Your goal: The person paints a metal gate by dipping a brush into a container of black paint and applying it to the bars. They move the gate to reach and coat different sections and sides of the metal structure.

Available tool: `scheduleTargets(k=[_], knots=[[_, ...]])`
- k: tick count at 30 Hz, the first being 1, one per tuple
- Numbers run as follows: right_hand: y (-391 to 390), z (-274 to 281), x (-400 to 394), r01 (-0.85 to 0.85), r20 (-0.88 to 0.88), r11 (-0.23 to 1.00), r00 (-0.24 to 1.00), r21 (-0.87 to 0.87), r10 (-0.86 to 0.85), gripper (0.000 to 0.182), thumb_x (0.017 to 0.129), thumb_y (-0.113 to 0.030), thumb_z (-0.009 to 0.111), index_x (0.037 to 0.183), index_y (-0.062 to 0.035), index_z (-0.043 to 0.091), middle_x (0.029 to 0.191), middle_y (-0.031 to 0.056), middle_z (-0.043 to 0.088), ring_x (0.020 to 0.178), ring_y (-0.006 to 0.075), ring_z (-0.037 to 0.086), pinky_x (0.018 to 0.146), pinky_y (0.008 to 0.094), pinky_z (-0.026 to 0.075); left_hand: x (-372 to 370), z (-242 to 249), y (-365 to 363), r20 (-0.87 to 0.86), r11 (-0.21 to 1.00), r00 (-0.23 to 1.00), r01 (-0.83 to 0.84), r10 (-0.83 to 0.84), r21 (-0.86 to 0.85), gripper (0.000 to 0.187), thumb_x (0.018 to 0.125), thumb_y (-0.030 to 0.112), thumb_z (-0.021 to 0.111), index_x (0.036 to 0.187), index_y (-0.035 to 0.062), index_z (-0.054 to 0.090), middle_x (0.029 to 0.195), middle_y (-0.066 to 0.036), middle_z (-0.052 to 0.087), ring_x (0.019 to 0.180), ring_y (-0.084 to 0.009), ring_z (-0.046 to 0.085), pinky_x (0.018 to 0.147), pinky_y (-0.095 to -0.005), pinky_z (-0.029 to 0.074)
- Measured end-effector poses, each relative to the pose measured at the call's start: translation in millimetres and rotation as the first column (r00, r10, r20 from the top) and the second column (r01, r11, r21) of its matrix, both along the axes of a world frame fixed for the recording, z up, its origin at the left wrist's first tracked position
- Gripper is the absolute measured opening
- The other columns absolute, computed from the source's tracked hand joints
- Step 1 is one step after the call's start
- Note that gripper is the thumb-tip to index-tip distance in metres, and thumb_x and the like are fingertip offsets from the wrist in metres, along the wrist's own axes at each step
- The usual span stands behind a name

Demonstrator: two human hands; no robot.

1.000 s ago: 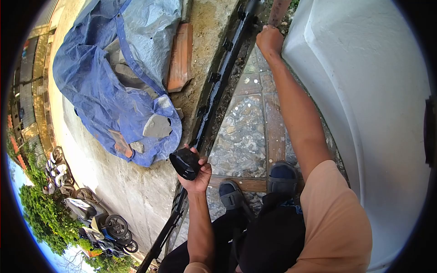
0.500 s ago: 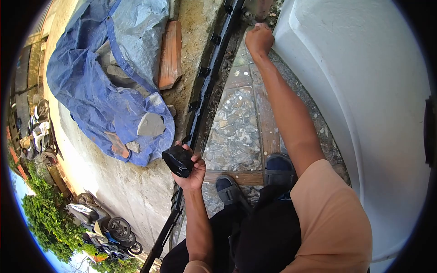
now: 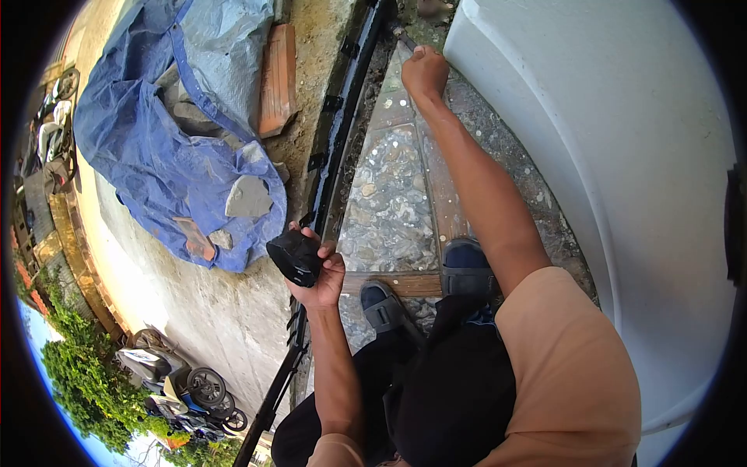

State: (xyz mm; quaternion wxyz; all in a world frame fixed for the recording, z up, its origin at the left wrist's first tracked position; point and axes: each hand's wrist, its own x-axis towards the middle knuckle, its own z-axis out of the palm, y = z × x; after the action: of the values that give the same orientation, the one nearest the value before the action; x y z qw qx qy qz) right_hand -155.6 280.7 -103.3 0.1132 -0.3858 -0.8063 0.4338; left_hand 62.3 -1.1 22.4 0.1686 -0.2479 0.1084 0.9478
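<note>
My left hand point(image 3: 323, 276) is wrapped round a small black cup point(image 3: 294, 258), tilted, with its outside smeared black. It is close beside a black metal rail point(image 3: 323, 187) that runs from the bottom of the view up to the top. Farther forward, my right hand point(image 3: 426, 74) is closed in a fist on a slim brush point(image 3: 402, 36), whose dark end points up and left toward the rail's far part. Most of its handle is hidden inside the fist. Below both hands lies a pebbled stone floor point(image 3: 389, 202) with brown tile bands.
Left of the rail, a blue tarp point(image 3: 179, 171) lies with rubble pieces point(image 3: 249, 197) and an orange brick point(image 3: 278, 82) beside it. A white curved wall point(image 3: 622, 156) rises close on my right. My sandalled feet point(image 3: 471, 272) stand on the stone. Motorbikes point(image 3: 175, 381) are parked farther left.
My right hand has shifted slightly down and left in view, and more of the brush now shows. The left hand still holds the cup. The whole view has moved a little.
</note>
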Motion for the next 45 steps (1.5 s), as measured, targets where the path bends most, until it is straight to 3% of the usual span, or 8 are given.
scheduleTargets(k=[13,16,19,22,25,34,37,45], knots=[[-4,9,5,0.012,-0.105,0.997,0.994,-0.073,-0.02,0.023,0.088,-0.016,0.051,0.092,0.0024,0.064,0.09,0.0262,0.067,0.09,0.0438,0.065,0.08,0.049,0.05,13,2,-3,-0.008,0.999,0.999,-0.035,0.035,0.007,0.043,0.096,0.036,0.053,0.135,0.0201,0.054,0.124,-0.005,0.063,0.088,-0.0215,0.057,0.072,-0.0316,0.05],[1,-32,-25,0.041,-0.06,0.941,0.996,-0.336,-0.065,0.021,0.089,-0.014,0.049,0.091,0.0032,0.062,0.081,0.0241,0.067,0.073,0.0399,0.067,0.066,0.0464,0.052,14,5,-4,-0.009,0.999,0.999,-0.045,0.045,0.005,0.043,0.095,0.037,0.053,0.134,0.0194,0.055,0.124,-0.005,0.063,0.087,-0.0219,0.057,0.072,-0.0315,0.049],[-3,15,5,0.13,0.046,0.637,0.988,-0.76,-0.146,0.023,0.091,-0.013,0.047,0.089,0.0042,0.062,0.073,0.0208,0.065,0.054,0.0312,0.065,0.049,0.0407,0.05,9,5,-5,-0.011,0.998,0.998,-0.056,0.056,0.016,0.043,0.096,0.038,0.052,0.135,0.0187,0.054,0.124,-0.006,0.064,0.087,-0.0231,0.056,0.071,-0.0319,0.049],[-1,32,29,0.083,-0.031,0.691,0.988,-0.718,-0.151,0.02,0.095,-0.015,0.046,0.091,0.0019,0.056,0.059,0.0054,0.047,0.039,0.0151,0.045,0.035,0.0302,0.031,14,4,-9,0.014,0.997,0.997,-0.071,0.07,0.016,0.044,0.096,0.039,0.05,0.135,0.0185,0.054,0.124,-0.007,0.064,0.087,-0.0242,0.056,0.07,-0.0325,0.049],[0,24,31,0.061,0.008,0.823,0.998,-0.565,-0.068,0.027,0.093,-0.015,0.049,0.084,0.0054,0.065,0.067,0.0196,0.063,0.045,0.0238,0.061,0.042,0.0359,0.047,15,4,-7,-0.006,0.999,0.999,-0.044,0.044,-0.001,0.042,0.095,0.036,0.054,0.134,0.0193,0.055,0.125,-0.006,0.063,0.087,-0.0222,0.056,0.072,-0.0316,0.049],[-13,12,-2,0.141,0.19,0.769,0.981,-0.623,-0.026,0.02,0.085,-0.005,0.054,0.073,0.0078,0.064,0.062,0.0169,0.064,0.048,0.024,0.063,0.041,0.0362,0.047,14,6,-6,-0.011,0.999,0.999,-0.042,0.042,0.0,0.041,0.096,0.036,0.053,0.134,0.0186,0.055,0.125,-0.006,0.063,0.087,-0.0222,0.056,0.072,-0.0317,0.049],[-18,18,-15,0.181,0.235,0.742,0.972,-0.645,-0.033,0.013,0.083,-0.003,0.052,0.076,0.0071,0.057,0.064,0.0129,0.056,0.044,0.0193,0.053,0.036,0.0329,0.032,15,5,-8,-0.006,0.999,0.999,-0.051,0.051,-0.001,0.041,0.097,0.036,0.052,0.134,0.0179,0.056,0.126,-0.006,0.063,0.087,-0.0224,0.056,0.071,-0.0316,0.049],[-29,6,-38,0.293,0.309,0.75,0.943,-0.593,-0.125,0.015,0.085,-0.006,0.058,0.079,0.0056,0.065,0.071,0.0157,0.067,0.05,0.0213,0.064,0.04,0.0332,0.047,14,7,-13,0.01,0.996,0.996,-0.088,0.089,-0.029,0.042,0.096,0.036,0.052,0.134,0.0178,0.056,0.124,-0.006,0.064,0.087,-0.0225,0.056,0.071,-0.0315,0.049]])
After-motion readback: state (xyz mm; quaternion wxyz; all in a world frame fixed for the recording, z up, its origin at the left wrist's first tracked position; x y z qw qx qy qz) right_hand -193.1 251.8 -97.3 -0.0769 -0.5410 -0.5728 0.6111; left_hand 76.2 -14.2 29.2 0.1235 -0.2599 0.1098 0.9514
